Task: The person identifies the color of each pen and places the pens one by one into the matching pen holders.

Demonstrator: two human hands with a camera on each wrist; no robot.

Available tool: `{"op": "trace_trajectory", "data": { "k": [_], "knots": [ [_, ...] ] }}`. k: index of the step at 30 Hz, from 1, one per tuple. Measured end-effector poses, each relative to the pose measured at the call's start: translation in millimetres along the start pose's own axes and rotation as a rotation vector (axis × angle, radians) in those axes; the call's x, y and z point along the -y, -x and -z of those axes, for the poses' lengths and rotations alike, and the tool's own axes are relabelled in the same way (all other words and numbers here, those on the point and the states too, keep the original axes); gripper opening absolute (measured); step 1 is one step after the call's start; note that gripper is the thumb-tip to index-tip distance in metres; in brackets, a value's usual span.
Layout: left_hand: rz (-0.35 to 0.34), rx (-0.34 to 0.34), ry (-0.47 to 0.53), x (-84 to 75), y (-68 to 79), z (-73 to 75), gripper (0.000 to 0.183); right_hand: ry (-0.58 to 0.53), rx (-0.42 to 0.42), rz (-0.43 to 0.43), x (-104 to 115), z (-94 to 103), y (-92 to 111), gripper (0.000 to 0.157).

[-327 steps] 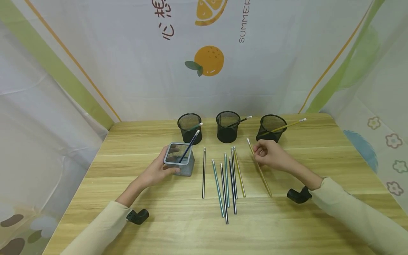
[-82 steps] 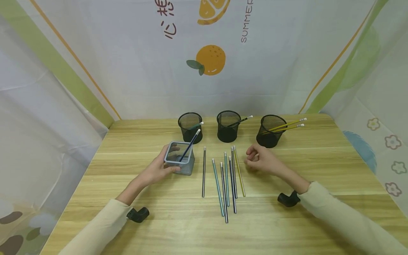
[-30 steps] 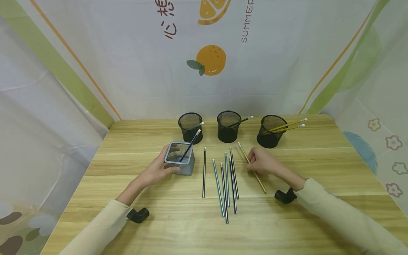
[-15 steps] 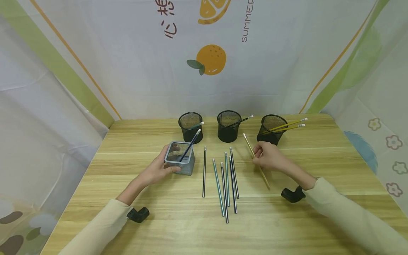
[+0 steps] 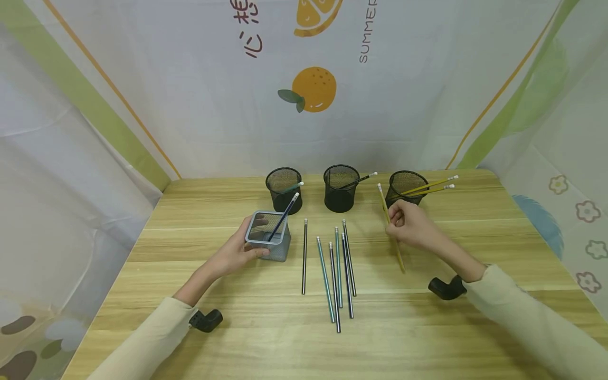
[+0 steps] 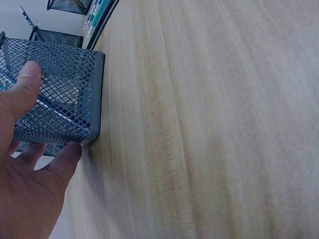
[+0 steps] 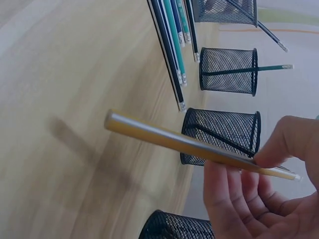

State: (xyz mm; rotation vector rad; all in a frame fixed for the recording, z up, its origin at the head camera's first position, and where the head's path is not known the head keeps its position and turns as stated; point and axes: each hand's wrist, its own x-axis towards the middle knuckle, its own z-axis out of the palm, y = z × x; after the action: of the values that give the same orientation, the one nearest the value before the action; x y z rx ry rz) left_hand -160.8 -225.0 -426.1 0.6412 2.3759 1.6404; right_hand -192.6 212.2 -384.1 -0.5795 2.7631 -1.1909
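My right hand point(image 5: 410, 224) pinches a yellow pencil point(image 5: 383, 202) between thumb and fingers, just in front of the right black mesh cup point(image 5: 401, 182). The pencil's white eraser end points away from me. In the right wrist view the pencil point(image 7: 159, 137) is held above the tabletop, casting a shadow. My left hand point(image 5: 231, 256) grips a square grey mesh pen holder point(image 5: 281, 251), its thumb on the near side. One dark blue pencil point(image 5: 284, 215) leans in that holder. Two yellow pencils point(image 5: 434, 183) lean in the right cup.
Left and middle black mesh cups point(image 5: 285, 205) point(image 5: 339, 201) stand along the back, holding a green pencil point(image 5: 295, 187) and a black pencil point(image 5: 360, 180). Several dark and teal pencils point(image 5: 325, 279) lie mid-table. A printed curtain point(image 5: 214, 105) hangs behind the table point(image 5: 190, 211).
A second yellow pencil went into the right cup. My right hand then took another yellow pencil from the table and moved it right and away, toward that cup. The left hand stayed still.
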Motion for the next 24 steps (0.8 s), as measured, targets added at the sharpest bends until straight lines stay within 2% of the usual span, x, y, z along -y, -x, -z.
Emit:
{"op": "trace_trajectory", "data": {
  "k": [11, 24],
  "knots": [
    [0.000, 0.000, -0.004, -1.4, 0.8, 0.0, 0.084, -0.107, -0.067, 0.000, 4, 14.1, 4, 0.022],
    [-0.017, 0.003, -0.016, -1.4, 1.4, 0.7, 0.084, -0.116, -0.208, 0.065, 3, 27.9, 7, 0.018]
  ]
}}
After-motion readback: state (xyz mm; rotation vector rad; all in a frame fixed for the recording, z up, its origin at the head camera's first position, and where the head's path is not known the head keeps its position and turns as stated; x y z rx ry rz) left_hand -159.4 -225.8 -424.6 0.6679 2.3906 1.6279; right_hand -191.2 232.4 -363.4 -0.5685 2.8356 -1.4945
